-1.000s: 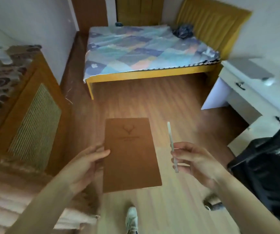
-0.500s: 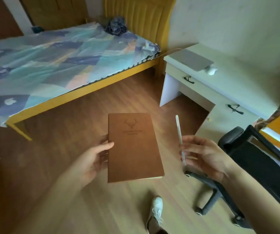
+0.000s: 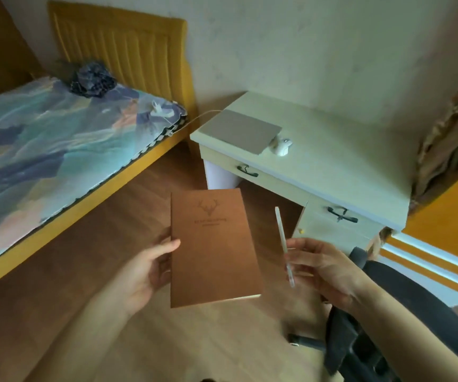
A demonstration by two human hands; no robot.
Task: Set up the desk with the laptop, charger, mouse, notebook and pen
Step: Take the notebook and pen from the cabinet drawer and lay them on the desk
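My left hand (image 3: 145, 267) grips the left edge of a brown notebook (image 3: 214, 249) with a deer emblem, held flat above the floor. A thin white pen (image 3: 282, 238) stands nearly upright in my right hand (image 3: 321, 268). Ahead stands a pale desk (image 3: 346, 161) against the wall. A closed grey laptop (image 3: 243, 130) lies on its left end, with a white mouse (image 3: 283, 146) just to its right. A white charger (image 3: 159, 110) rests on the bed corner, and its thin cable runs across to the laptop.
A bed (image 3: 43, 150) with a patterned cover and a yellow headboard fills the left. A dark bundle of cloth (image 3: 92, 81) lies near the headboard. A black office chair (image 3: 387, 321) stands at the lower right, close to the desk drawers (image 3: 341, 216). Wooden floor lies between.
My view has swung to the right, from the bed toward the desk, which now looks nearer. Both hands hold the notebook and the pen as before.
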